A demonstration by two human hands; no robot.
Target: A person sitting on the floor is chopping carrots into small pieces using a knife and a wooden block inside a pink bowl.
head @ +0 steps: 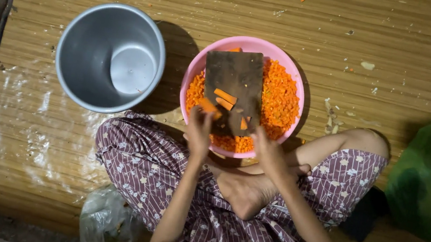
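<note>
Left hand (199,130) pinching a carrot piece (207,106) over a dark cutting board (234,76), right hand (268,154) at the board's near edge, grip unclear, pink bowl (195,71) of diced carrot, empty metal pot (108,57) beside it

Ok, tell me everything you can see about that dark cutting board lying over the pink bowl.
The cutting board is a dark brown, worn-looking rectangle, apparently wood, lying flat across the pink bowl of chopped carrot. It spans from the far rim toward the near one. A few orange carrot sticks lie on its middle. The left hand holds a carrot piece at its near left edge; the right hand is at its near right corner.
</note>
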